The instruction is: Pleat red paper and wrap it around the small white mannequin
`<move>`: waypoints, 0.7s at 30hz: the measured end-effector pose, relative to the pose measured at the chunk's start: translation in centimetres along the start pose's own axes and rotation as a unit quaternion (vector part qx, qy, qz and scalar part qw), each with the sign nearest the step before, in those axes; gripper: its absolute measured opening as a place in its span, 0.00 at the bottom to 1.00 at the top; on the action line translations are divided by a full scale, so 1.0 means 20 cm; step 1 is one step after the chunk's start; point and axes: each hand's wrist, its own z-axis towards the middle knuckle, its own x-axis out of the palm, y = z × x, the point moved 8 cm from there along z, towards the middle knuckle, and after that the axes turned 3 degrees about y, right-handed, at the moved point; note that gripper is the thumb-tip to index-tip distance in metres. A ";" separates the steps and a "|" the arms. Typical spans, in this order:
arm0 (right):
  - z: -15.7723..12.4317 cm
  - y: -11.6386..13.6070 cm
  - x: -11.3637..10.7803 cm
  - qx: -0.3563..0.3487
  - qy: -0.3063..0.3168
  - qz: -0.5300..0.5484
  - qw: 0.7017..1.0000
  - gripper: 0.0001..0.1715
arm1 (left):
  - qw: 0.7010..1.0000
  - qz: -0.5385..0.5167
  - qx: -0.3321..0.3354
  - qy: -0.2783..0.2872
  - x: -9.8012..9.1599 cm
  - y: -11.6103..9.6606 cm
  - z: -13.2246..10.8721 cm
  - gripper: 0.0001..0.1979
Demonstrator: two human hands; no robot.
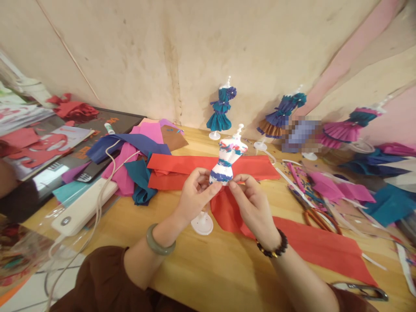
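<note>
A small white dress form (226,162), with bands of blue, teal and pink paper bits on it, leans slightly between my hands. Its round white base (202,223) is on the wooden table. My left hand (199,191) is closed at the form's lower left edge, thumb across its front. At the lower right edge, my right hand (251,201) pinches the top of a red crepe paper piece (227,214) that hangs under the form. The fingertips behind the form are hidden. Behind it lies a folded red crepe strip (182,167).
Dressed mini forms stand at the wall, including a teal one (219,110). A white power strip (84,208) with cables and coloured crepe paper lie left. Orange-handled scissors (321,221), paper scraps and thread snips (360,291) are right. Another red strip (325,247) crosses the table.
</note>
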 end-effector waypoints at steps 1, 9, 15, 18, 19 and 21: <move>0.00 0.00 0.00 -0.002 0.001 -0.007 1.000 0.14 | 1.000 0.001 -0.012 0.002 0.00 0.01 0.00 0.18; 0.02 0.02 -0.01 -0.029 0.021 -0.118 0.992 0.15 | 0.998 0.032 -0.050 0.011 -0.01 0.05 0.02 0.20; -0.02 0.16 -0.01 -0.172 0.031 -0.348 0.921 0.22 | 0.993 0.019 -0.101 -0.049 -0.09 0.08 0.05 0.20; -0.11 0.26 0.11 -0.289 0.109 -0.411 0.858 0.31 | 0.988 0.001 -0.133 -0.082 -0.14 0.09 0.06 0.20; -0.15 0.28 0.15 -0.316 0.139 -0.426 0.836 0.29 | 0.986 -0.003 -0.141 -0.092 -0.16 0.10 0.07 0.20; -0.20 0.29 0.22 -0.349 0.170 -0.459 0.799 0.20 | 0.982 0.000 -0.157 -0.109 -0.18 0.11 0.07 0.18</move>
